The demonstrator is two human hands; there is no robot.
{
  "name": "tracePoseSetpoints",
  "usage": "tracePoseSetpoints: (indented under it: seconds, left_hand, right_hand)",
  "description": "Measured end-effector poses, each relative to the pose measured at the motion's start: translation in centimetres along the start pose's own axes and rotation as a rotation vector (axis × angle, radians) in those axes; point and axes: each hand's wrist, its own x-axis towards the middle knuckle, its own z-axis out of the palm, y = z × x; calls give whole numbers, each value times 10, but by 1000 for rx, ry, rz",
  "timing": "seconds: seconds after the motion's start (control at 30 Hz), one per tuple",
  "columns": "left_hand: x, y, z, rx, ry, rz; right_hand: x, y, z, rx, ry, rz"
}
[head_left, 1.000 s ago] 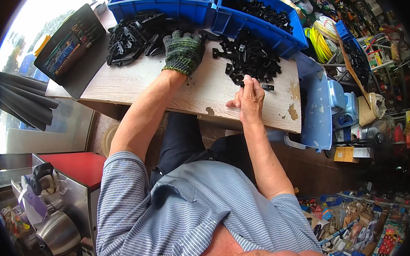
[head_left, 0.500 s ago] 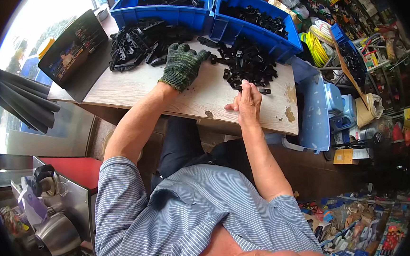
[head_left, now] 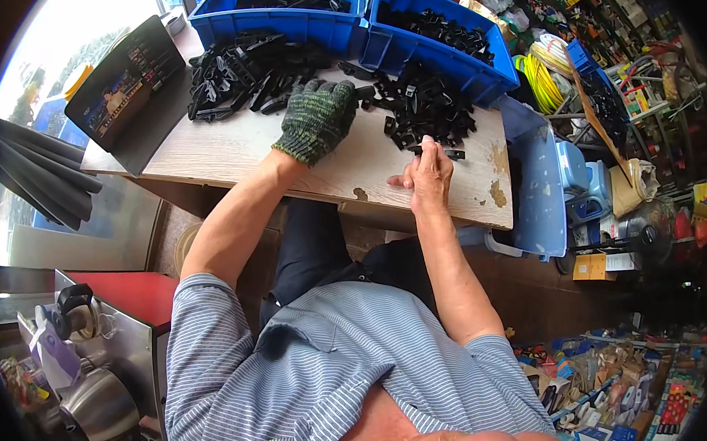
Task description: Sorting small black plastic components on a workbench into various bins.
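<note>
Gloved left hand lies open beside black clips on worktop; bare right hand pinches one clip at pile's near edge.

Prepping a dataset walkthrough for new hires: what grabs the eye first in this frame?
The heaps of small black plastic parts spread over the worn wooden table, in front of two blue bins holding more of them. Next, the mismatch of hands: the left hand wears a dark knitted glove and rests at the pile's edge, while the bare right hand fingers a part at the near side. A tablet with a lit screen leans at the table's left end.
</note>
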Motion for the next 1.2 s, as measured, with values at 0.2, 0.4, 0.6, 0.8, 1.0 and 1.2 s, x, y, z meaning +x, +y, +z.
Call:
tracePoseSetpoints:
  seconds: [0.2,0.4,0.6,0.8,1.0,1.2]
  left_hand:
    - [-33,69,-22,-886,-95,-280]
    - [-36,94,-10,-1009,-199,-275]
    - [-36,99,0,-902,-215,-311]
    - [-31,122,-2,-889,-232,-545]
    - [-46,125,17,-554,-87,-350]
    - [-20,143,-1,-668,-333,-413]
  right_hand:
    - [1,-5,1,69,99,12]
    - [-4,-14,12,20,210,-20]
    - [13,14,-11,-40,159,-82]
    - [16,20,-17,-93,158,-93]
    - [14,17,-13,-87,177,-36]
    - [26,30,-29,-323,112,-323]
